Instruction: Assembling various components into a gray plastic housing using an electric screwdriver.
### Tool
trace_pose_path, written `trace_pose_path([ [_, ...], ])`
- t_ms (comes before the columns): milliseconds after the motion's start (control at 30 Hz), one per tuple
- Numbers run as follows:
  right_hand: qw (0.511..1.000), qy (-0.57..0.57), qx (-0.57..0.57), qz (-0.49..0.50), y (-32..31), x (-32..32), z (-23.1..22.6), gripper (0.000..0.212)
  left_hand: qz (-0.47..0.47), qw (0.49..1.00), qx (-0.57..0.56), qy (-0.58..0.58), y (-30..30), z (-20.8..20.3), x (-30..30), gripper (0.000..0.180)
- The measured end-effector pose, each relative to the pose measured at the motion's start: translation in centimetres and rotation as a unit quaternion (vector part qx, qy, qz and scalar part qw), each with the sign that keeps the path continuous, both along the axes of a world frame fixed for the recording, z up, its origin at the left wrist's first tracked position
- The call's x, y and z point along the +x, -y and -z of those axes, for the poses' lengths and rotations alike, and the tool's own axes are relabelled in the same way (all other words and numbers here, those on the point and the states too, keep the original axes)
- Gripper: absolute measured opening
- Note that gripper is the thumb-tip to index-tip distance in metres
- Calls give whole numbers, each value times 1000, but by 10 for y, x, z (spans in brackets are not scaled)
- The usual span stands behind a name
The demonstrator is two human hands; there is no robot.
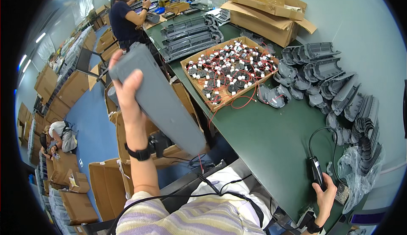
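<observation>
Raised over the left edge of the table, my left hand (130, 93) grips a long grey plastic housing (163, 101) near its upper end, thumb on the near face. The housing is tilted, its lower end hanging above my lap. At the right, my right hand (325, 196) is closed round the lower part of a black electric screwdriver (316, 170), upright over the green table (258, 144). A black cord loops from its top. The screwdriver's lower tip is hidden by my fingers. Beside that hand lies a small container of screws (341, 193).
A cardboard tray (220, 101) holds wired black parts with white connectors. Grey shell pieces (322, 67) pile along the wall, with clear plastic wrap (360, 171) near them. Long slotted housings (190, 37) lie farther back. An open carton (106, 184) stands left; two people work beyond.
</observation>
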State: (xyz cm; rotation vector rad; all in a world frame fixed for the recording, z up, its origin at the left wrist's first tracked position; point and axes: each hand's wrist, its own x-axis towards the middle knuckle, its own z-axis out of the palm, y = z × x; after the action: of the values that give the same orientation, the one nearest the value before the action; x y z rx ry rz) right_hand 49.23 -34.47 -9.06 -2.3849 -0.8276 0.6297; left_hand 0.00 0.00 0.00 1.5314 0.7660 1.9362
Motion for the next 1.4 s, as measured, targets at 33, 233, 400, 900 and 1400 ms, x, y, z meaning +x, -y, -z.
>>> trace_pose_path([
  [33,997,62,36,-39,9,9,11,50,-1,999,-14,48,-10,-10,2,81],
  [233,952,264,121,-92,-6,-27,13,47,-178,945,168,-217,-149,-56,-3,88],
  [400,943,274,165,-87,-16,-94,17,48,-236,754,194,-581,-274,-25,61,111],
  [900,935,325,139,-15,-30,-140,46,32,-153,795,171,-562,-426,80,95,116],
  [1400,967,223,105,-59,-30,-95,23,28,-193,676,-6,-711,-444,153,43,109],
])
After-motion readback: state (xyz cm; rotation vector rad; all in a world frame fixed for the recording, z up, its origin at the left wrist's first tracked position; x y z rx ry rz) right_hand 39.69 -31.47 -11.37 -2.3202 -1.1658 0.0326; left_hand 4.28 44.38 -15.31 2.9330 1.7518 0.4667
